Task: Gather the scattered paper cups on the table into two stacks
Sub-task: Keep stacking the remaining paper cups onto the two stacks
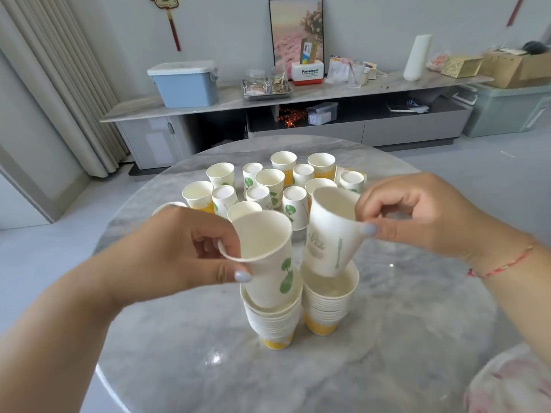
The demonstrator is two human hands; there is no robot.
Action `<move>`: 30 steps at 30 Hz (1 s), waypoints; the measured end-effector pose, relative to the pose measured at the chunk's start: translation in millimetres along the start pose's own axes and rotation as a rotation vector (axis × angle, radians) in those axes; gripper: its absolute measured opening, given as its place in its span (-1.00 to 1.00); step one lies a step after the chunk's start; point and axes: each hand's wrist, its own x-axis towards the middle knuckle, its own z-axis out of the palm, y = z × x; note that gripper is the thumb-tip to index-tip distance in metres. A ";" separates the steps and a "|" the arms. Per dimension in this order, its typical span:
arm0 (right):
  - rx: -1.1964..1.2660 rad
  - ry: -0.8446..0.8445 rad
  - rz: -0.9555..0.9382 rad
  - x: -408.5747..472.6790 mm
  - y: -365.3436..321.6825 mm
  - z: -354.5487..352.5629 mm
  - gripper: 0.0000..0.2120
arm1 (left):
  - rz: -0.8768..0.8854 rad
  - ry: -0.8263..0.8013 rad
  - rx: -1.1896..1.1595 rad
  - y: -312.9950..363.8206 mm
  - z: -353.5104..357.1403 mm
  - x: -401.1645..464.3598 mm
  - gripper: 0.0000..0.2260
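Observation:
Two stacks of paper cups stand side by side on the round marble table [387, 338]: the left stack [272, 323] and the right stack [326, 308], both with yellow bottoms. My left hand [185, 251] grips a white cup with green leaves [268, 263] by its rim, its base sunk into the left stack's top. My right hand [417, 216] pinches a white cup with pale print [331, 234], tilted, its base just over the right stack's mouth. Several loose cups [269, 181] stand behind, some upright, some upside down.
Beyond the table runs a low grey sideboard [328, 93] with a blue lidded bin [186, 84], a tray of jars, a Panasonic box and cardboard boxes. Curtains hang at the left. The near half of the tabletop shows bare marble.

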 end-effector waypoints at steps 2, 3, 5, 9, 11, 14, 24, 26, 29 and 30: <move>-0.121 -0.082 0.009 -4.2 0.0 6.5 -0.64 | -0.032 -0.053 0.102 0.9 9.4 -1.1 -0.57; -0.177 -0.127 0.025 -6.1 0.3 8.8 -0.64 | -0.058 -0.095 0.130 -0.6 12.9 -1.4 -0.56; -0.237 -0.184 0.056 -8.4 1.5 10.7 -0.65 | -0.107 -0.188 0.134 -4.5 16.9 -1.8 -0.49; -0.172 -0.218 0.116 -8.3 -0.2 9.8 -0.64 | -0.111 -0.189 0.042 -14.7 14.2 -0.2 -0.47; -0.174 -0.262 0.123 -6.5 -4.4 11.2 -0.54 | -0.099 -0.151 -0.004 -20.2 12.9 1.4 -0.45; -0.093 -0.211 0.125 -0.6 -6.8 7.8 -0.45 | -0.141 -0.069 -0.051 -27.1 14.1 8.3 -0.45; -0.363 -0.044 0.602 78.9 126.1 34.7 -0.67 | -0.418 0.197 0.235 -92.8 49.3 96.4 -0.77; -0.447 -0.120 0.641 87.2 140.6 46.5 -0.60 | -0.473 0.221 0.261 -105.0 55.2 108.7 -0.75; -0.530 -0.204 0.658 89.1 153.4 58.6 -0.96 | -0.514 0.248 0.361 -115.5 62.1 119.1 -0.82; -0.547 -0.181 0.652 88.6 156.9 59.9 -0.81 | -0.509 0.244 0.393 -116.4 63.2 120.3 -0.83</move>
